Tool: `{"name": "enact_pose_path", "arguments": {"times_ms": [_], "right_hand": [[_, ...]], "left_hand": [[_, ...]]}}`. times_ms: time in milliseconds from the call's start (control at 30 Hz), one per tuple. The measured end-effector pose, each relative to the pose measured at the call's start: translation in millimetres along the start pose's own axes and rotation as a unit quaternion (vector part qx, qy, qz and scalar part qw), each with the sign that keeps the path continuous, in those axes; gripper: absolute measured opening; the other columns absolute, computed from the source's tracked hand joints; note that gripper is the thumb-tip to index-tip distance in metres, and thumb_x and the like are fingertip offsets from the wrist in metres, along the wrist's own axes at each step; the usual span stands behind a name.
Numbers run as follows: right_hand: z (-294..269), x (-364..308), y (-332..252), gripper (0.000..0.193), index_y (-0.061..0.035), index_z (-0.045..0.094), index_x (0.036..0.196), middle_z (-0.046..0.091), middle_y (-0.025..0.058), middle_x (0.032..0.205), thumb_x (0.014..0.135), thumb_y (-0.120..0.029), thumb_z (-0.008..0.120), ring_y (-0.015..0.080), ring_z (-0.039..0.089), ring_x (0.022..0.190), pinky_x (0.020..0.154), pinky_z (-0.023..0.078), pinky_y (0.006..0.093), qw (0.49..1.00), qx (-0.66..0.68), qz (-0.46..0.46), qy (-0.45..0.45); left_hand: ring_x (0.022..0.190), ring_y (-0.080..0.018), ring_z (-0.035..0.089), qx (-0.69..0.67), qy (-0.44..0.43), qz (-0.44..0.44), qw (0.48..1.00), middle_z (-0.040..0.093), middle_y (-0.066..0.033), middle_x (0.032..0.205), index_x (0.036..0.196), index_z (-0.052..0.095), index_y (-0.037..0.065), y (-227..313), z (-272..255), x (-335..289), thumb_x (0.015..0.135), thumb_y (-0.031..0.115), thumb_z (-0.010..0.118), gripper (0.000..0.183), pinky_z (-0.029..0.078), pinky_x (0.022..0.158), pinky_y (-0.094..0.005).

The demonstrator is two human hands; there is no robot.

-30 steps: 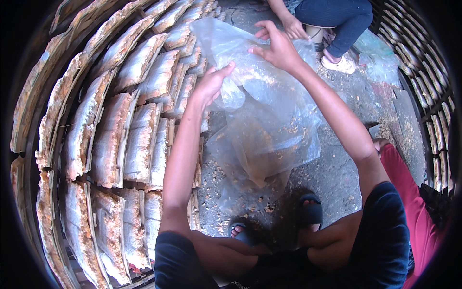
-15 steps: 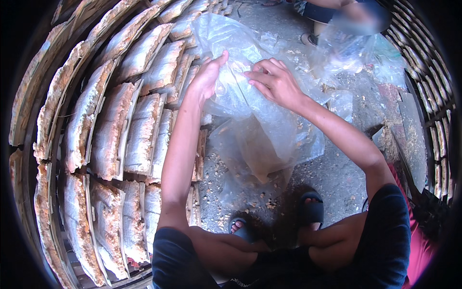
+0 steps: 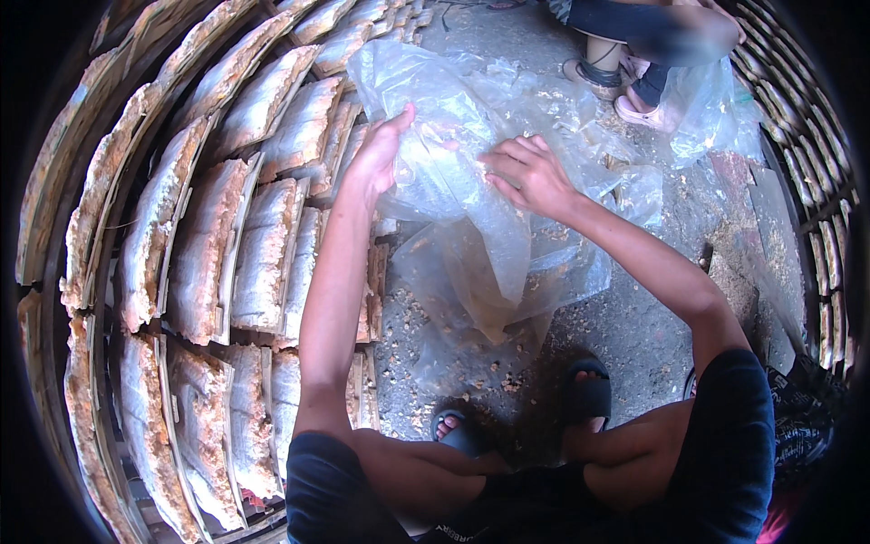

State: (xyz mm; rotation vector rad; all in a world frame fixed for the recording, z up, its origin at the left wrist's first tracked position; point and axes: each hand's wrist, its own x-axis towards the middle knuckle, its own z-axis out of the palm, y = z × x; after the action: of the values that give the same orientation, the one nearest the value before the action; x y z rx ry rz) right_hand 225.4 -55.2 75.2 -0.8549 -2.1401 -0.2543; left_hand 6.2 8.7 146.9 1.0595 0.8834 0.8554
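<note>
A crumpled clear plastic bag (image 3: pixel 449 177) hangs in front of me, bits of pale debris on it. My left hand (image 3: pixel 384 156) holds it from the left, thumb up on the near side, the other fingers mostly covered by the film. At its right side, my right hand (image 3: pixel 536 178) has curled fingers, the thumb and forefinger apart close to the film. Whether those fingertips touch the plastic is hard to make out. Beneath the bag, more loose plastic sheeting (image 3: pixel 580 272) lies on the ground.
Stacked rows of rough-edged, pale slabs (image 3: pixel 263 254) on thin wooden strips line my left. A similar slatted rack (image 3: pixel 825 254) curves along the right. Another person's leg (image 3: pixel 603 54) and pink shoe (image 3: pixel 642 112) show at far right, beside more clear plastic (image 3: pixel 702 113). Crumbs litter the grey floor (image 3: pixel 426 354).
My right hand has drawn slightly right and down, away from my left. The bag's right side has narrowed. At far right, the other person's leg and plastic have shifted, exposing a pink shoe.
</note>
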Motion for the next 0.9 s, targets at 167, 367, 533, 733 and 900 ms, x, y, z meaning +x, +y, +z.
{"name": "enact_pose_path", "arguments": {"times_ms": [167, 367, 533, 733, 900], "right_hand": [[13, -9, -5, 0.028, -0.0081, 0.062, 0.101, 0.053, 0.0056, 0.088, 0.073, -0.009, 0.064, 0.0192, 0.052, 0.080, 0.070, 0.039, 0.0320, 1.000, 0.018, 0.006, 0.009], [22, -28, -7, 0.036, -0.0077, 0.058, 0.109, 0.051, 0.0062, 0.089, 0.074, -0.010, 0.063, 0.0210, 0.051, 0.083, 0.073, 0.038, 0.0340, 0.993, 0.012, 0.048, -0.111], [19, -29, -9, 0.044, -0.0067, 0.051, 0.117, 0.049, 0.0100, 0.098, 0.073, -0.007, 0.057, 0.0245, 0.049, 0.091, 0.077, 0.037, 0.0380, 0.996, 0.014, 0.056, -0.068], [35, -47, -4, 0.049, -0.0055, 0.052, 0.117, 0.048, 0.0099, 0.093, 0.068, -0.001, 0.054, 0.0246, 0.049, 0.088, 0.076, 0.039, 0.0369, 0.993, -0.007, 0.026, -0.116], [47, -76, 7, 0.052, -0.0022, 0.046, 0.121, 0.045, 0.0162, 0.113, 0.071, -0.012, 0.059, 0.0316, 0.043, 0.110, 0.092, 0.036, 0.0418, 0.941, 0.023, 0.170, -0.291]], "left_hand": [[0.097, -0.0275, 0.058, -0.002, 0.022, -0.013, 1.000, 0.052, -0.0204, 0.114, 0.122, 0.037, -0.008, -1, 2, -1, 0.092, 0.028, 0.046, 0.048, 0.049, 0.083, -0.0382], [0.102, -0.0273, 0.055, -0.021, 0.032, -0.013, 0.999, 0.051, -0.0205, 0.116, 0.124, 0.036, -0.007, 2, 8, -6, 0.092, 0.029, 0.046, 0.049, 0.046, 0.087, -0.0385], [0.101, -0.0275, 0.055, -0.003, 0.050, -0.009, 0.999, 0.051, -0.0206, 0.116, 0.124, 0.036, -0.007, 1, 6, -4, 0.091, 0.029, 0.047, 0.050, 0.046, 0.087, -0.0378], [0.101, -0.0272, 0.056, -0.007, 0.039, -0.008, 0.999, 0.052, -0.0199, 0.115, 0.123, 0.037, -0.007, 0, 3, -1, 0.089, 0.031, 0.051, 0.053, 0.046, 0.086, -0.0376], [0.099, -0.0274, 0.056, -0.031, 0.030, 0.026, 0.999, 0.052, -0.0200, 0.113, 0.124, 0.036, -0.006, 3, 0, -6, 0.087, 0.032, 0.053, 0.055, 0.048, 0.084, -0.0386]]}}
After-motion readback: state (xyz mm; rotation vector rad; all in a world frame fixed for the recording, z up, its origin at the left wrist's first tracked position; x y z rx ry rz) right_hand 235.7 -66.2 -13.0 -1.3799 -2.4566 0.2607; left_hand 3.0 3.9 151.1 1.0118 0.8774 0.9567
